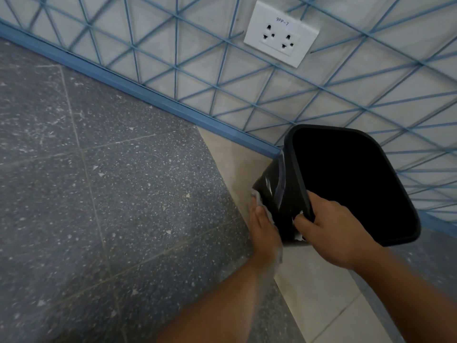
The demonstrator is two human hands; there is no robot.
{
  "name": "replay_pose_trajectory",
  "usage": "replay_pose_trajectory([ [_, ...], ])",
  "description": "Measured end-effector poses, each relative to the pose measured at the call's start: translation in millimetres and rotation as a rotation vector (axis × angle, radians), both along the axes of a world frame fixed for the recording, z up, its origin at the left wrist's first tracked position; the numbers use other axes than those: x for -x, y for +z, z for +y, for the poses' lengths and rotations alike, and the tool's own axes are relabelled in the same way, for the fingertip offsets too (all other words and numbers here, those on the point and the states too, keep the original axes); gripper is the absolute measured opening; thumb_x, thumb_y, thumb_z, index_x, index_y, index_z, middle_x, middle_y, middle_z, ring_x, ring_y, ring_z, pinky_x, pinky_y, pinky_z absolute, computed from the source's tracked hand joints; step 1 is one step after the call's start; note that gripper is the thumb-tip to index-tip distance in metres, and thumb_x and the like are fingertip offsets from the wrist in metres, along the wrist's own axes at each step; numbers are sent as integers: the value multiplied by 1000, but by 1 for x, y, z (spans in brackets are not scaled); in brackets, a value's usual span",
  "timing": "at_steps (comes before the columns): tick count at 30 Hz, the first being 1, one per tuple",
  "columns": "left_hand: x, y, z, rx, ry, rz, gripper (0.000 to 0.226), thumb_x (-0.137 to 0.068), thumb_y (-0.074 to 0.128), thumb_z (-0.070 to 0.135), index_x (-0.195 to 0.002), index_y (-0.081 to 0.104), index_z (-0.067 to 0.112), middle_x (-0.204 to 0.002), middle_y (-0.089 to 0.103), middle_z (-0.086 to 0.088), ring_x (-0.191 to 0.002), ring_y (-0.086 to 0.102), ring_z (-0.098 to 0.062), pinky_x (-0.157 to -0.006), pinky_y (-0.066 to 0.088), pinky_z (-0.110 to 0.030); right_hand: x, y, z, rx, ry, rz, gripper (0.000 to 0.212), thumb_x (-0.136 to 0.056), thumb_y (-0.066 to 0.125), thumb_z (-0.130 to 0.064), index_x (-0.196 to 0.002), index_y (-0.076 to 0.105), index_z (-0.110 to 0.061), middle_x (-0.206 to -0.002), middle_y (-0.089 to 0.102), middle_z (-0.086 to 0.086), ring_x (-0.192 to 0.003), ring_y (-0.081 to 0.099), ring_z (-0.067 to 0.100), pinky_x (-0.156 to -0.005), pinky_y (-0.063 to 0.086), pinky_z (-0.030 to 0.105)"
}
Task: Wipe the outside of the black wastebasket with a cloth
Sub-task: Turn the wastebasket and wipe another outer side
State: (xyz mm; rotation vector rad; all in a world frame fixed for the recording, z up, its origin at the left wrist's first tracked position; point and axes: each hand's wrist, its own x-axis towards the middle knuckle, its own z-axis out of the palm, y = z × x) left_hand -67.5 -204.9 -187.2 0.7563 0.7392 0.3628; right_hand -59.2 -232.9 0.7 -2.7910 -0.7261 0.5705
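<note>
We find the black wastebasket [351, 179] standing near the patterned wall [247, 90], on a pale strip of floor [319, 280] beside dark speckled tiles [99, 169], its mouth tipped toward the camera. The right hand [329, 233] grips the near rim, thumb outside, fingers curled over the edge. The left hand [264, 229] presses a grey cloth [257, 199] flat against the outer side wall, low down, fingers largely extended (the fingertips are blurred).

Risks, in our judgement: the tilted bin rests on one bottom edge, so a hard stroke could skid it across the smooth floor or twist it out of the rim grip. The cloth shows little beyond the palm and could bunch or slip out.

Legible writing: the wall socket [280, 33] carries "9PP-7". We see no brand on the bin.
</note>
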Motion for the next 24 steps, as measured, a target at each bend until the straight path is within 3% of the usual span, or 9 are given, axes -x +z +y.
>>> replay_pose_trajectory([
  [2,-10,1,7,12,-5,26,51,-116,28,42,-164,41,31,-168,43,7,-155,41,-11,-132,30,-34,-2,0,0,-3,-7,-9,10,-91,52,-25,-87,46,-31,-66,61,-2,-57,58,11,-52,42,25],
  [5,5,8,1,-141,-75,-25,75,-102,34,72,-167,33,34,-173,34,14,-161,31,-7,-134,24,-36,0,-1,-2,-4,-16,0,19,-90,52,-26,-77,43,-35,-65,60,-1,-58,58,11,-54,46,27],
  [7,14,0,-3,-169,-106,-43,65,-111,30,58,-169,27,29,-177,26,10,-164,23,-8,-137,19,-38,1,-2,-2,7,-20,7,21,-90,53,-28,-75,42,-36,-64,59,-1,-58,58,12,-55,49,29],
  [10,-3,-6,11,-80,-48,-8,54,-115,26,40,-167,34,27,-175,33,7,-161,30,-9,-136,23,-40,-1,-2,0,-4,-32,-7,23,-89,53,-28,-69,42,-34,-63,60,1,-58,59,15,-58,53,37],
  [15,7,-1,3,-190,-104,-93,91,-95,32,84,-169,27,33,-177,23,17,-164,18,-1,-136,15,-32,-2,-1,0,-3,-35,-9,28,-89,53,-27,-65,39,-33,-56,54,0,-52,54,15,-52,45,31],
  [17,9,-13,4,-196,-122,-51,84,-99,32,77,-169,25,31,-177,22,15,-165,17,-2,-137,14,-34,-3,-1,0,6,-23,-11,29,-89,53,-27,-65,38,-33,-58,55,0,-54,55,15,-53,45,31],
  [19,1,-14,9,-131,-92,6,56,-115,27,47,-167,29,29,-175,28,10,-165,23,-10,-137,18,-38,-3,-2,1,-4,-22,-20,31,-89,53,-26,-64,37,-34,-58,54,-1,-53,54,14,-53,44,31],
  [21,-2,0,9,-110,-77,-5,51,-117,26,37,-167,32,27,-173,32,11,-163,27,-10,-137,21,-37,-3,-4,1,-14,-29,-30,32,-89,54,-26,-64,36,-34,-54,51,-2,-50,51,13,-52,42,30],
  [24,14,7,-4,-181,-95,-97,81,-104,32,71,-170,25,26,-177,25,12,-165,19,-4,-137,15,-34,-2,-5,-1,-5,-20,-17,31,-89,53,-26,-64,37,-33,-52,48,-2,-48,49,13,-51,43,31],
])
